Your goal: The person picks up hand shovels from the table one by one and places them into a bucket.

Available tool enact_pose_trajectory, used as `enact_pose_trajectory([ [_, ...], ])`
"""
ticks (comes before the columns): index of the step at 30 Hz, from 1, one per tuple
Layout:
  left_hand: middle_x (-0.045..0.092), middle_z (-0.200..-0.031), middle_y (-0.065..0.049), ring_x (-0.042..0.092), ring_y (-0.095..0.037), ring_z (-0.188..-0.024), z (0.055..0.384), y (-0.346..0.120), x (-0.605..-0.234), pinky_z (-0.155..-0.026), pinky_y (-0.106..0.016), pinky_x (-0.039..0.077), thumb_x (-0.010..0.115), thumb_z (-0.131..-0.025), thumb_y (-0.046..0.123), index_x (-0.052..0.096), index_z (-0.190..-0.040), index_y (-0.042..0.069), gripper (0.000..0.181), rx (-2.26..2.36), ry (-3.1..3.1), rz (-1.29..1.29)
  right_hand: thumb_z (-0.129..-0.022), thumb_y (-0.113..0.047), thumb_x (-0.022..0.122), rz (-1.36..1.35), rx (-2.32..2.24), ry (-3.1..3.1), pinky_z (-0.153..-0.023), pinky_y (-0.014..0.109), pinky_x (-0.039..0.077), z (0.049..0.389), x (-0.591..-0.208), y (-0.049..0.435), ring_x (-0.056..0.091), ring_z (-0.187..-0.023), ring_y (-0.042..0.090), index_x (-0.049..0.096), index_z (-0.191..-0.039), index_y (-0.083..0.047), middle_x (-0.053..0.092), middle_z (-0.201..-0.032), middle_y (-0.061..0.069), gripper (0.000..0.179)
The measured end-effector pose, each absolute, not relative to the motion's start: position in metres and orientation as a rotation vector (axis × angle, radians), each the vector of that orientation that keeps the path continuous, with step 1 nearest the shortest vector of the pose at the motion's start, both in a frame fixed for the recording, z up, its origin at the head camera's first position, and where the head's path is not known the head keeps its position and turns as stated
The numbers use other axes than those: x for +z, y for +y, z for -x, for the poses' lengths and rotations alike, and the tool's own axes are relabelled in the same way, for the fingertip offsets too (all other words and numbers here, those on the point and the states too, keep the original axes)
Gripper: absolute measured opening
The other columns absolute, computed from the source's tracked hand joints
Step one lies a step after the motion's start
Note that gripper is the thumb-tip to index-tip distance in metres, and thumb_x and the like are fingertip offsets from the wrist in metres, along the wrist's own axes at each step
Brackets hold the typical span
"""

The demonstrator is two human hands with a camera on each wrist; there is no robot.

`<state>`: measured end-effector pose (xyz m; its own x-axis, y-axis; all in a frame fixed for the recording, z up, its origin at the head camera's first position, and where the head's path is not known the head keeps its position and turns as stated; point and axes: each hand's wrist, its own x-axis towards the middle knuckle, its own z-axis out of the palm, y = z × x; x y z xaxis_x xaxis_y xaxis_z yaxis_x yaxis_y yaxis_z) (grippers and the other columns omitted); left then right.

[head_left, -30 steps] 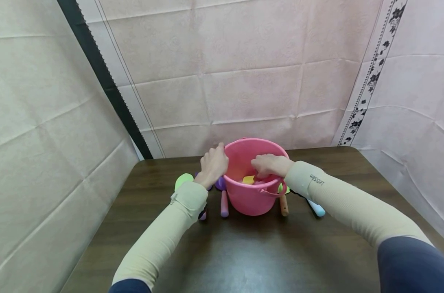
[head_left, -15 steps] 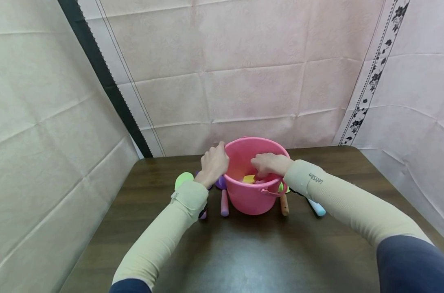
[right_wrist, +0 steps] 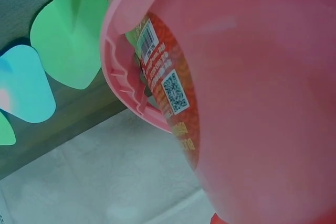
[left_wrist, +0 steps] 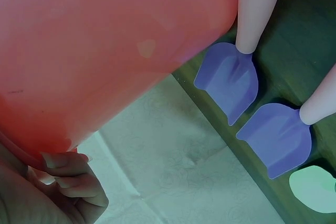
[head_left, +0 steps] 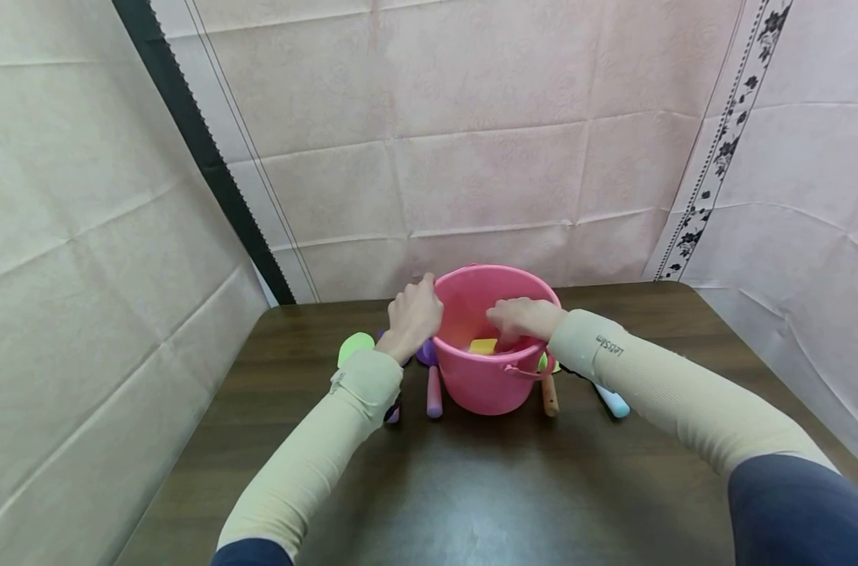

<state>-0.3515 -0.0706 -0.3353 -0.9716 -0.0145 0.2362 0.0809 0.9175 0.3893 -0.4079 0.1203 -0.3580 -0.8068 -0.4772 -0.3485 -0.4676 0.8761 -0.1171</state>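
Observation:
A pink bucket (head_left: pixel 481 387) stands upright near the back edge of the table. At its left rim, my left hand (head_left: pixel 413 318) grips with curled fingers; the left wrist view shows the same hand (left_wrist: pixel 71 187) pinching the rim. Over the bucket's right side, my right hand (head_left: pixel 519 318) reaches inside, its fingertips hidden by the wall. Beside those fingers lies a small yellow thing (head_left: pixel 482 347), whose kind I cannot make out. The right wrist view is filled by the bucket's wall (right_wrist: pixel 262 87) with a printed label (right_wrist: pixel 176 90); no hand shows there.
Left of the bucket lie purple toy shovels (left_wrist: pixel 231 80) with pink handles and a light green one (head_left: pixel 354 346). On its right are a green shovel (right_wrist: pixel 73 40) with a wooden handle and a light blue one (right_wrist: pixel 26 85). Cloth (head_left: pixel 485 157) hangs behind the table.
The yellow thing in the bucket has turned slightly beside the right hand, which has shifted very little. My left hand and the bucket stay in place.

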Motion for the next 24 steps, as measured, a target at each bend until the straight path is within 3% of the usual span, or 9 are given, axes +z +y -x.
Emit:
enact_pose_trajectory([
  [10,0.066,-0.1,-0.011,0.067,-0.031,-0.093,0.351,-0.07,-0.336,-0.079,-0.046,0.052,0.042,-0.099,0.022,0.054,-0.117,0.015,0.022,-0.595,-2.839,0.056,-0.057,-0.03,0.09,0.728,0.02,2.664,-0.06,0.036,0.054,0.402,-0.355,0.12,0.061,-0.069,0.021,0.062,-0.092,-0.017,0.063,-0.079,0.003,0.047],
  [17,0.067,-0.101,-0.011,0.067,-0.032,-0.094,0.352,-0.07,-0.336,-0.079,-0.046,0.052,0.043,-0.099,0.022,0.054,-0.118,0.016,0.023,-0.589,-2.837,0.048,-0.068,-0.023,0.085,0.687,0.063,2.678,-0.064,0.03,0.054,0.372,-0.332,0.113,0.062,-0.071,0.019,0.06,-0.09,-0.015,0.064,-0.079,0.004,0.034],
  [24,0.066,-0.095,-0.011,0.068,-0.032,-0.09,0.352,-0.07,-0.336,-0.075,-0.046,0.052,0.04,-0.099,0.021,0.054,-0.113,0.016,0.021,-0.55,-2.838,0.056,-0.075,-0.025,0.08,0.718,0.098,2.689,-0.061,0.027,0.049,0.367,-0.332,0.113,0.058,-0.068,0.017,0.059,-0.089,-0.015,0.06,-0.076,0.003,0.027],
])
